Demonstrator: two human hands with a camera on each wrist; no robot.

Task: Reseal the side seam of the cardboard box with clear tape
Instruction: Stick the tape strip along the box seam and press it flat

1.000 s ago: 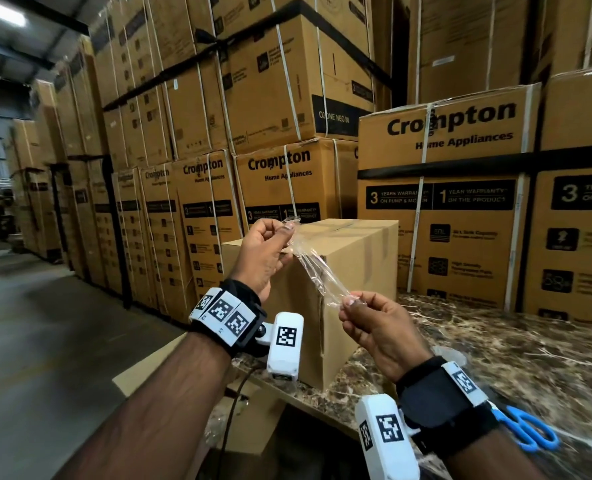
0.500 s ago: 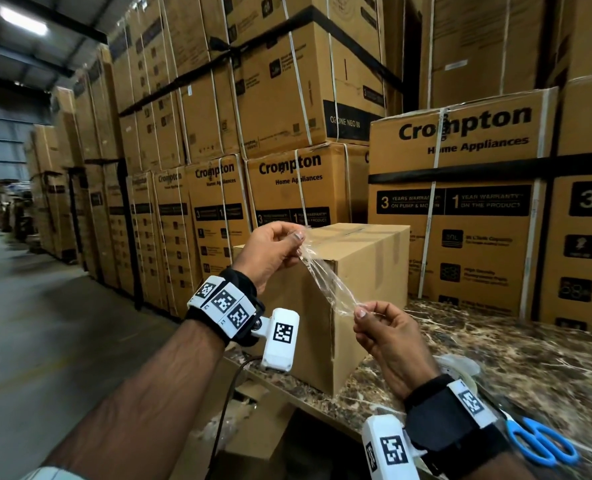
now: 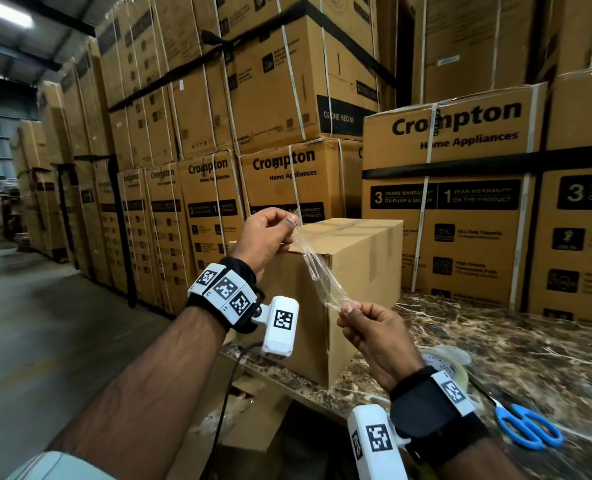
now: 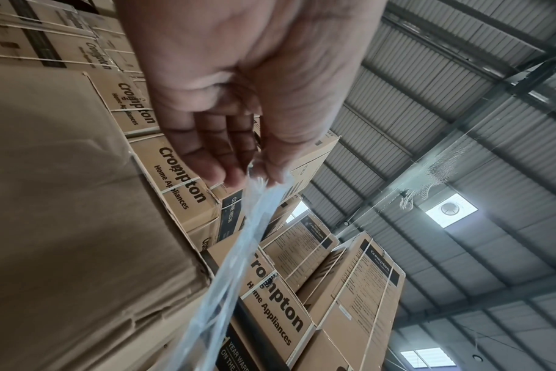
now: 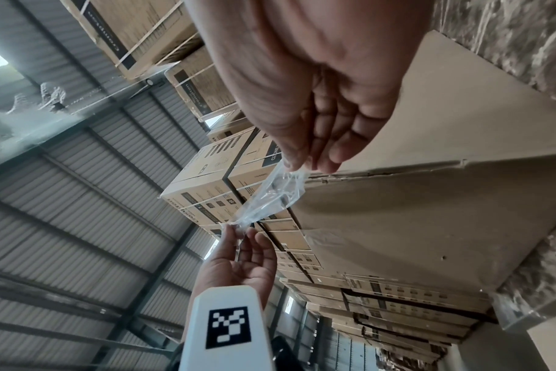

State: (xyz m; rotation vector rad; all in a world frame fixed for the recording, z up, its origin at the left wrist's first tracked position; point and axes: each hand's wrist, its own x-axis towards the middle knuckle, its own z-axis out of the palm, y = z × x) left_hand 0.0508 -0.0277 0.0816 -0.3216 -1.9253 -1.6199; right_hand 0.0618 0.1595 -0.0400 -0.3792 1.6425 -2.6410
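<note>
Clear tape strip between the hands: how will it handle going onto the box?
Likely floppy: the tape strip looks crumpled and narrowed between left hand and right hand. Probably clings to itself, given the wrinkles. Light, so it may need tension to lie flat.

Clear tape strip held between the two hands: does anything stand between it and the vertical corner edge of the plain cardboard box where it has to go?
Nothing visible does. The clear tape strip is stretched between the left hand and right hand, in front of the plain cardboard box. Only open air lies between.
</note>
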